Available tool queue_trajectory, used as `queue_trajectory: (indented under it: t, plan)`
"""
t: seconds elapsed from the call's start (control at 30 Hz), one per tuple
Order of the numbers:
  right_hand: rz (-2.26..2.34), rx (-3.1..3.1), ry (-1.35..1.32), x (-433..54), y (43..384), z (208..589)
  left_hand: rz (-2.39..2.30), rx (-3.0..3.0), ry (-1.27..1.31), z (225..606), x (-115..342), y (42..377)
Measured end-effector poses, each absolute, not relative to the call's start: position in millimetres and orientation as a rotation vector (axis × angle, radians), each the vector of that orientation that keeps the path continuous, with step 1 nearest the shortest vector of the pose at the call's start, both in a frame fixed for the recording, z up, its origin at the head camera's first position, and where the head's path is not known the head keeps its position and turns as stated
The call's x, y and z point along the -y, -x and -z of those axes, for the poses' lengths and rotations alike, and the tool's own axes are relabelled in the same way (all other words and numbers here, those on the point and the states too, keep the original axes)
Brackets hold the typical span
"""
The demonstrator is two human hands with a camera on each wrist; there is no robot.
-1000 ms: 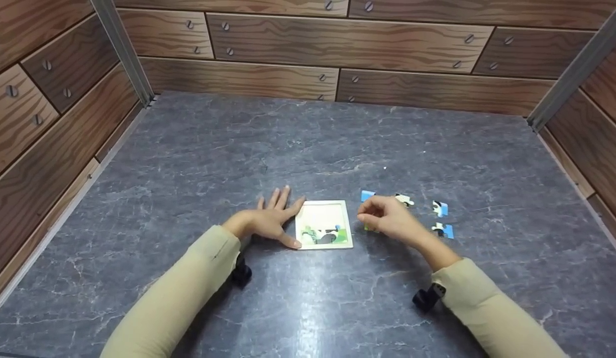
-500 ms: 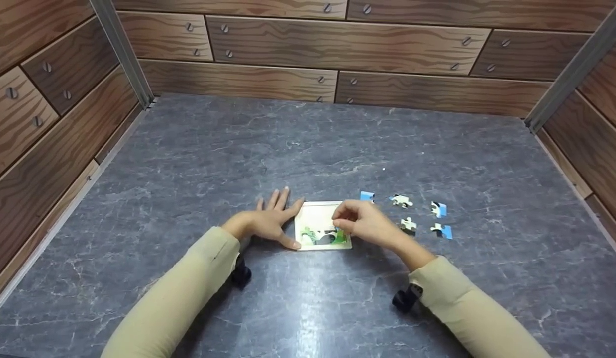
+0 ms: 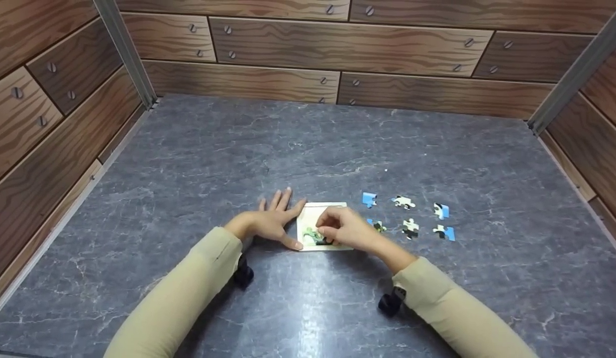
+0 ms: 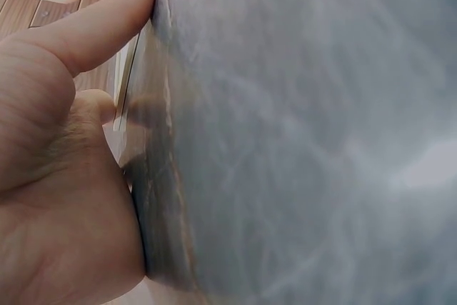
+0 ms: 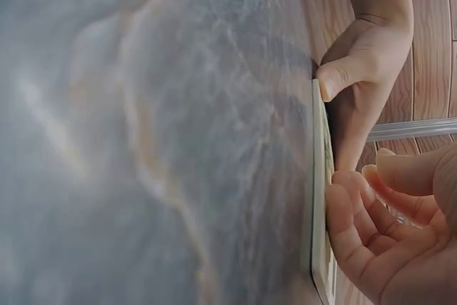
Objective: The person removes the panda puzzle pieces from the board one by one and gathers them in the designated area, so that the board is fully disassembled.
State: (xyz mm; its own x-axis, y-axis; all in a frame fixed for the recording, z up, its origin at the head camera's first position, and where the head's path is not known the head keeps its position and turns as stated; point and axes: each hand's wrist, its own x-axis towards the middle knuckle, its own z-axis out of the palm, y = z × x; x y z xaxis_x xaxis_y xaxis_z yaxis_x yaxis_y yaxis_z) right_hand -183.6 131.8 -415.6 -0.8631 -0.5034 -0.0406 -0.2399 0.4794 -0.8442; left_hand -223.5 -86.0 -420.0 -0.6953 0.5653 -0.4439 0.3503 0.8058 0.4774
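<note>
A pale puzzle tray (image 3: 324, 204) lies flat on the table, with green and black-and-white puzzle pieces (image 3: 313, 235) along its near side. My left hand (image 3: 268, 223) is spread flat at the tray's left edge, thumb on the near left corner. Over the tray's right half is my right hand (image 3: 352, 229), its fingers bent and their tips low over the fitted pieces. In the right wrist view, the fingers (image 5: 341, 208) reach the tray's surface and nothing shows between them and the thumb. That hand hides the tray's right part.
Several loose puzzle pieces lie right of the tray in two rows, among them a blue piece (image 3: 369, 199), a cream one (image 3: 403, 202) and a blue-and-white one (image 3: 444, 232). Wood-patterned walls (image 3: 348, 47) enclose the grey marbled table (image 3: 228, 149).
My right hand has moved left, from beside the loose pieces onto the tray, then further left across it. The loose pieces it covered show again. My left hand stays put.
</note>
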Motion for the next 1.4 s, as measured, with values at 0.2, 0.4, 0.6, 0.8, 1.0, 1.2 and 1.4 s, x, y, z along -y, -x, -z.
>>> queue_trajectory:
  t: [0.2, 0.4, 0.6, 0.8, 1.0, 1.2, 1.4]
  plan:
    - [1.249, -2.479, 0.566, -127.1, 187.5, 416.7, -0.488, -2.385, -0.673, 420.4, 85.9, 224.5]
    - [1.158, -2.46, 0.513, -119.5, 192.9, 415.9, -0.501, -2.378, -0.658, 420.2, 86.6, 223.9]
    - [1.184, -2.401, 0.46, -114.4, 194.2, 414.0, -0.492, -2.392, -0.667, 420.5, 86.9, 223.6]
    - [1.167, -2.427, 0.482, -112.3, 192.9, 413.8, -0.479, -2.399, -0.671, 420.2, 87.0, 223.7]
    - [1.147, -2.449, 0.457, -112.6, 190.0, 413.9, -0.464, -2.402, -0.672, 421.0, 86.2, 223.2]
    - [1.205, -2.402, 0.51, -115.8, 190.0, 413.6, -0.483, -2.388, -0.649, 420.7, 85.0, 223.3]
    - [1.24, -2.396, 0.523, -114.5, 188.9, 413.6, -0.468, -2.394, -0.644, 420.0, 85.6, 223.6]
